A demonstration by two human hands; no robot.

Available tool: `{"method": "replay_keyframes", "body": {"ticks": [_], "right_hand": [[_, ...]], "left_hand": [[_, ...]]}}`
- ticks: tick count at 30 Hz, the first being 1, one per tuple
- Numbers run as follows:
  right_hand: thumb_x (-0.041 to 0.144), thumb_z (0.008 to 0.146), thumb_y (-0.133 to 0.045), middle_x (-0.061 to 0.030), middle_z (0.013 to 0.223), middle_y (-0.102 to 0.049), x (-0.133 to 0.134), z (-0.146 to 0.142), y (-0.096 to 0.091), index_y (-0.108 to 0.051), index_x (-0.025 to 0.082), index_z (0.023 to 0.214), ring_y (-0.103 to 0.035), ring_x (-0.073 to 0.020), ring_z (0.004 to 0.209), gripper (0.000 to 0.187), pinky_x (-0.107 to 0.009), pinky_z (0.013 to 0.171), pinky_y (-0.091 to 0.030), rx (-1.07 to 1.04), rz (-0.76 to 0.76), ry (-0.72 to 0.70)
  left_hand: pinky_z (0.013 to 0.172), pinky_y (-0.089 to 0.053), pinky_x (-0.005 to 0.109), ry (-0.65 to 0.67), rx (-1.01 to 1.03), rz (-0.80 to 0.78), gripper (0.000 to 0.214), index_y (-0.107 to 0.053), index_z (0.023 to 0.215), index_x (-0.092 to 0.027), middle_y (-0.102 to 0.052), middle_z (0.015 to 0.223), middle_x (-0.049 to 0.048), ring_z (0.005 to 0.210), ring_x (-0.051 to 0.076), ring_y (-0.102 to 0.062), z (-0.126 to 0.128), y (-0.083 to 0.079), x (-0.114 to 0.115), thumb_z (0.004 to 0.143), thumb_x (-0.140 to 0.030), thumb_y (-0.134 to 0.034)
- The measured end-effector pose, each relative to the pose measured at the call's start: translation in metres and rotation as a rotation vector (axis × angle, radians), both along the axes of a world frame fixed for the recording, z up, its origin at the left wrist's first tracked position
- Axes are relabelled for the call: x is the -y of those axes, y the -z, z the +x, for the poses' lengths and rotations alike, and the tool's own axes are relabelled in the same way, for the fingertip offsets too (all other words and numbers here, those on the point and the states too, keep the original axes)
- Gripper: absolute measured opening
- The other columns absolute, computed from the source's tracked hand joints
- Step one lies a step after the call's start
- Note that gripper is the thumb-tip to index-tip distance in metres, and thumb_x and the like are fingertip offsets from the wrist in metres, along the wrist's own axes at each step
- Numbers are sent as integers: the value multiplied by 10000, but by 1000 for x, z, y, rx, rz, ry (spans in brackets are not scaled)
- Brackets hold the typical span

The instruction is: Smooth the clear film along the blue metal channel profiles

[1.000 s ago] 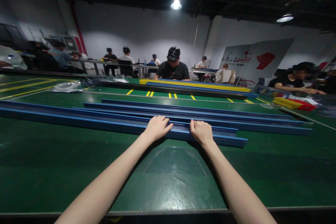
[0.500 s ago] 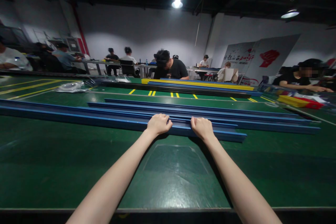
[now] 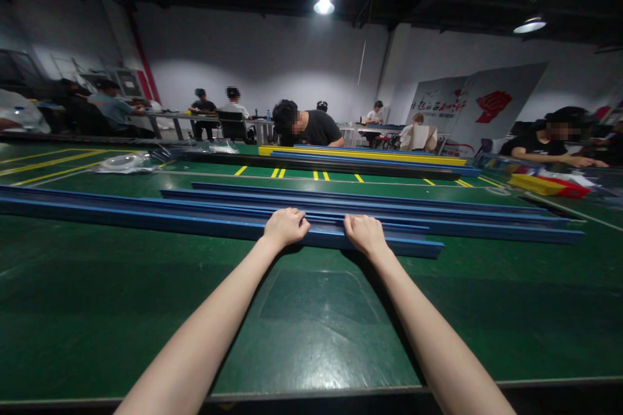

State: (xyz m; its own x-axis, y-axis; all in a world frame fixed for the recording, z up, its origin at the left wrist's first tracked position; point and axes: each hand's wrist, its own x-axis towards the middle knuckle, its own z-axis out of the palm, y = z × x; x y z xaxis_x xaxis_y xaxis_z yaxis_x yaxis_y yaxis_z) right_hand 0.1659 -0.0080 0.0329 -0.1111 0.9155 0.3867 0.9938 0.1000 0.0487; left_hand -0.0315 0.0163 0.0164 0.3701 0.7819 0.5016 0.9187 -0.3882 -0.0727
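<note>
Both my arms reach forward over a green table (image 3: 311, 331). My left hand (image 3: 285, 227) and my right hand (image 3: 364, 234) curl their fingers over the top edge of the nearest long blue rail (image 3: 195, 227), a short gap between them. This rail runs from the far left to an end right of my right hand. Several more long blue rails (image 3: 438, 215) lie side by side just behind it.
A person leans over yellow and blue rails (image 3: 370, 158) at the table's far side. Another person sits at the right near red and yellow boxes (image 3: 548, 185). Clear plastic bags (image 3: 127, 161) lie at the far left. More people sit at tables behind.
My hands keep their grip on the nearest blue rail, which has slid a little to the left. The person across the table has bent down to the left.
</note>
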Motion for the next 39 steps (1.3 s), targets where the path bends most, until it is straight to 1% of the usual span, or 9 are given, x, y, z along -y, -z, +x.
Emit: {"method": "replay_keyframes", "body": {"ticks": [4,8,12,19,23,27,32,35,39], "right_hand": [[302,888,-219,-102,823,-668,3,4,2,-651,161,794,-614,-197,749,464,-264,619,-381,2,-6,-38],[319,893,-239,-93,892,-645,7,10,6,-603,155,893,-574,-181,843,399,-262,736,-357,17,7,-116],[338,899,-230,-101,965,-619,9,15,10,-564,147,990,-535,-174,920,395,-270,812,-326,-6,3,-180],[349,901,-227,-107,991,-605,10,16,12,-551,140,1015,-511,-177,962,402,-289,846,-312,-40,14,-203],[361,900,-230,-110,968,-605,14,16,9,-551,135,998,-517,-182,940,404,-299,841,-320,-41,-5,-219],[368,899,-237,-110,982,-594,18,17,6,-541,138,1024,-512,-184,945,401,-303,847,-326,-49,-27,-233],[424,869,-330,-93,1047,-548,19,31,0,-533,168,1031,-484,-169,975,364,-273,828,-341,-98,7,-303],[479,838,-374,-69,931,-567,19,48,-6,-553,168,907,-509,-151,868,365,-246,745,-359,-157,37,-246],[524,810,-394,-14,768,-577,23,75,-14,-550,191,726,-513,-115,692,377,-209,579,-319,-174,-47,-190]], "left_hand": [[699,-440,277,-9,-24,2,329,-640,901,-167,-648,843,58,804,186,-595,1,-1,2,792,-278,-349],[718,-430,268,-4,-56,7,331,-631,909,-168,-645,859,54,826,179,-588,1,-2,4,815,-282,-334],[729,-424,265,-27,-58,5,328,-623,924,-178,-645,872,50,842,177,-582,1,-2,5,825,-284,-329],[779,-426,279,-20,-40,-23,349,-605,992,-176,-634,943,53,886,182,-567,1,-3,7,833,-290,-316],[799,-428,286,21,-1,-55,339,-618,959,-176,-632,949,50,898,182,-550,1,-7,9,833,-293,-325],[798,-423,320,75,37,-15,305,-615,924,-166,-615,959,67,884,196,-535,3,-8,11,826,-266,-345],[772,-407,309,224,27,62,245,-577,905,-176,-580,937,63,879,187,-510,18,-8,18,848,-298,-371],[738,-402,295,295,-61,75,244,-555,880,-172,-568,907,58,848,182,-510,33,-10,24,859,-346,-385],[694,-402,275,359,-115,55,233,-536,875,-170,-559,873,46,817,172,-517,53,-14,29,835,-382,-447]]}}
